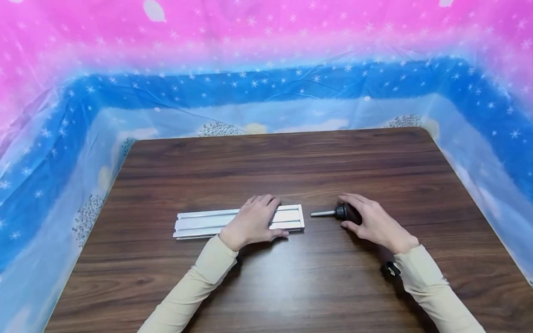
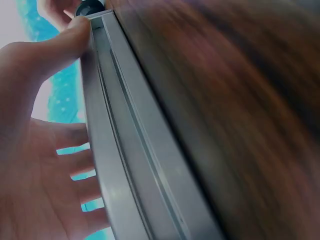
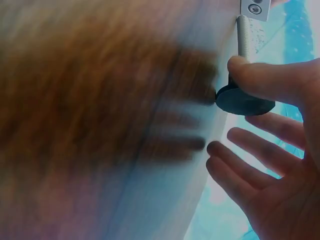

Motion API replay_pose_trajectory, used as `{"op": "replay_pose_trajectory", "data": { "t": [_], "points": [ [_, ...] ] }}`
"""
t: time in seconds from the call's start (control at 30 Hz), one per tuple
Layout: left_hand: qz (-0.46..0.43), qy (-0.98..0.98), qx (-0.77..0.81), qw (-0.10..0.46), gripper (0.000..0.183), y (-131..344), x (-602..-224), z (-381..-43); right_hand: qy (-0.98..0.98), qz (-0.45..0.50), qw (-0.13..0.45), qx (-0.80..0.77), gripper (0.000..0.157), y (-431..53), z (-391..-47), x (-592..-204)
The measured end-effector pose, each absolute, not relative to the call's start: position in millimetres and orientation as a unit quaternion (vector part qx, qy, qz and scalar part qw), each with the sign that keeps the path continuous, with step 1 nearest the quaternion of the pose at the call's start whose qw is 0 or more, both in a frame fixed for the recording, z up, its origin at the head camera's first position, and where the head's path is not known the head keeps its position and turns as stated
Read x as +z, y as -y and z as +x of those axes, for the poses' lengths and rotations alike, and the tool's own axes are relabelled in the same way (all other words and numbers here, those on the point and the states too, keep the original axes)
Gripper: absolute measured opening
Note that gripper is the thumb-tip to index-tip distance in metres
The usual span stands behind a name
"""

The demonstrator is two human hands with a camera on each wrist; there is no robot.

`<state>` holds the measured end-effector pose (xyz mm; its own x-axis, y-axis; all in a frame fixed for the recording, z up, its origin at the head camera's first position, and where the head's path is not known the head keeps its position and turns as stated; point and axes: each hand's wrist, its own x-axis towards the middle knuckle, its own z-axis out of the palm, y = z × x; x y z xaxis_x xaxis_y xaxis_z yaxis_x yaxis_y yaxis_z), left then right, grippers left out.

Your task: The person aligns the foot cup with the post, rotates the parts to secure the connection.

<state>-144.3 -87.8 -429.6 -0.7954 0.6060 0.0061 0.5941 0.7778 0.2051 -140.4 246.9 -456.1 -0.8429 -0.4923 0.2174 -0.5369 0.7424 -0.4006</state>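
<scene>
A silver aluminium profile [image 1: 216, 222] with long grooves lies crosswise on the table. My left hand [image 1: 254, 220] spans it near its right end, thumb along the near side and fingers over the far side. In the left wrist view the thumb [image 2: 62, 45] lies by the end of the profile [image 2: 120, 100]. To the right, my right hand [image 1: 376, 224] holds a levelling foot [image 1: 325, 213] by its black round base. Its threaded rod [image 3: 243, 37] points left at the profile's end plate [image 3: 255, 9], a small gap between them. The other right fingers are spread beneath the base [image 3: 246, 101].
The dark wood-grain table [image 1: 270, 162] extends on all sides of the hands. Behind it and along its sides hangs a pink and blue snowflake cloth [image 1: 258, 88]. A black band [image 1: 390, 269] shows at the right wrist.
</scene>
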Motion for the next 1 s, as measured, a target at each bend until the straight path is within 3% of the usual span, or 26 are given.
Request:
{"op": "replay_pose_trajectory", "data": {
  "t": [0.23, 1.0],
  "points": [
    [0.350, -0.932, 0.091, 0.016, 0.068, 79.2, -427.7, -146.9, 0.933, 0.283, 0.023, 0.220, 0.049, -244.3, -141.7, -453.4],
    [0.334, -0.936, 0.061, 0.098, 0.047, 63.9, -407.0, -155.4, 0.910, 0.283, 0.093, 0.289, 0.040, -244.8, -134.1, -449.7]
  ]
}}
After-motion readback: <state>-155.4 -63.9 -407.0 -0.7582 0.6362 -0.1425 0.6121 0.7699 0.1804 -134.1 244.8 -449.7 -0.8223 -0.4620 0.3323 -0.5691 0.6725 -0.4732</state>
